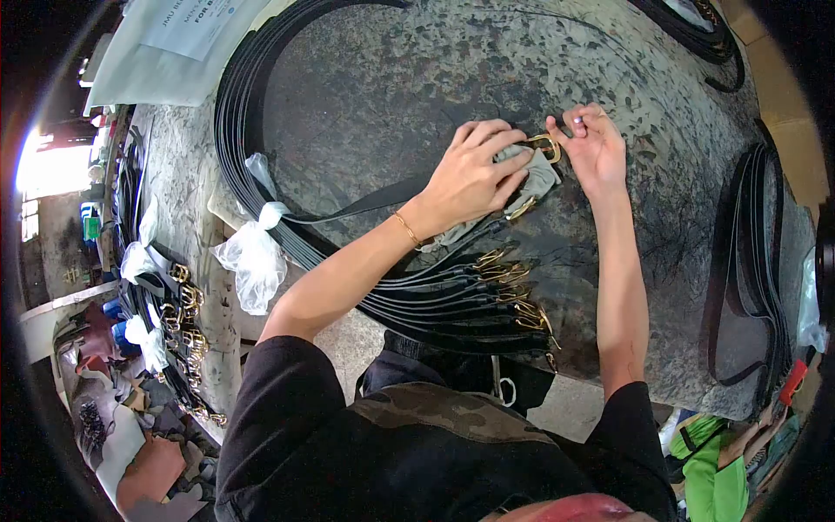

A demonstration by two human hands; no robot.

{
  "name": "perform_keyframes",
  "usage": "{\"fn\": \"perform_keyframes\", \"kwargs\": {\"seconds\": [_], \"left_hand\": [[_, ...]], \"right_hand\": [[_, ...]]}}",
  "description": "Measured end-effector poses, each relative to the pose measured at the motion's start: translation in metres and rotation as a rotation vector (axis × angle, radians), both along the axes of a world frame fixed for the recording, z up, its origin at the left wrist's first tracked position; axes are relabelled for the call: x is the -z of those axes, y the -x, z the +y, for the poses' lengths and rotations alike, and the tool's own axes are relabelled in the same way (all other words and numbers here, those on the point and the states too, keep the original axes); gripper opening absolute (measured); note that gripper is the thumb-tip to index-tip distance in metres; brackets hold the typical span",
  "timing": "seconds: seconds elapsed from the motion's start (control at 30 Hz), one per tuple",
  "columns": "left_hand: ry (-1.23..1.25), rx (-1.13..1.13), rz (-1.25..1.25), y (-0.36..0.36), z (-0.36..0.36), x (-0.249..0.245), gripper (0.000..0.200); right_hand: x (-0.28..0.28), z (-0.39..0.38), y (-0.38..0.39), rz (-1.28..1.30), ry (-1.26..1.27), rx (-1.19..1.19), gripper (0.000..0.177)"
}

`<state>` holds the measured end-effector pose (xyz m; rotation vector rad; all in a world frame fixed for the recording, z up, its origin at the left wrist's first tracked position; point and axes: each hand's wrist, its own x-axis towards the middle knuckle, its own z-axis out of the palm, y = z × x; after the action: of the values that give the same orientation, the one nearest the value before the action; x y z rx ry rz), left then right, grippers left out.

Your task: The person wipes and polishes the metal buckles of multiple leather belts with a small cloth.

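Note:
My left hand (478,170) is closed over a crumpled grey cloth (541,178) and the end of a black belt (374,202) above the dark worktable. A gold buckle (548,148) sticks out past its fingertips. Just right of that buckle, my right hand (596,148) is raised with its palm partly showing. Its fingers curl loosely, apart from the thumb, which is close to the buckle; I see nothing held there. Below both hands, a fanned bundle of black belts (417,300) ends in several gold buckles (522,304) at the table's near edge.
A knotted clear plastic bag (257,252) ties the curved belt bundle. More black belts (748,270) lie at the right, others at top right. Buckled belts (183,322) hang at left above leather scraps (152,465). A printed white sheet (187,26) is at top left.

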<state>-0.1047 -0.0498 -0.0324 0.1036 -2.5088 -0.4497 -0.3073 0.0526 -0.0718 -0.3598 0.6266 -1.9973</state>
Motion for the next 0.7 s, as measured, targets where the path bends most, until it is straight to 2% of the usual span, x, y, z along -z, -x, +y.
{"fn": "perform_keyframes", "kwargs": {"seconds": [0.03,0.13,0.23,0.3,0.37,0.53,0.6,0.63,0.7], "left_hand": [[0.001,0.002,-0.001,0.000,0.001,-0.001,0.020],[0.045,-0.183,-0.013,-0.001,0.001,-0.001,0.018],[0.082,-0.276,-0.039,-0.002,-0.001,-0.001,0.014],[0.106,-0.241,0.009,-0.001,-0.004,0.003,0.010],[0.159,-0.113,0.018,-0.004,-0.004,0.003,0.010],[0.139,-0.039,0.058,-0.007,-0.003,0.001,0.012],[0.044,0.156,0.126,-0.007,-0.004,-0.001,0.016],[0.044,0.157,0.125,-0.009,-0.004,-0.002,0.016],[0.029,0.308,0.082,-0.010,-0.004,-0.003,0.020]], "right_hand": [[-0.003,0.000,-0.002,-0.001,0.001,0.002,0.010],[-0.008,0.001,-0.004,0.005,-0.056,0.014,0.005],[-0.002,0.002,-0.001,-0.007,-0.004,-0.005,0.011],[-0.001,0.002,0.000,0.007,0.002,-0.023,0.011],[0.001,0.001,0.001,0.007,0.007,-0.025,0.011],[0.001,0.001,0.001,0.009,0.019,-0.030,0.011],[0.001,0.001,0.001,0.017,0.039,-0.039,0.011],[0.001,0.000,0.001,0.016,0.039,-0.038,0.011],[0.002,0.000,0.002,0.033,0.057,-0.047,0.011]]}}
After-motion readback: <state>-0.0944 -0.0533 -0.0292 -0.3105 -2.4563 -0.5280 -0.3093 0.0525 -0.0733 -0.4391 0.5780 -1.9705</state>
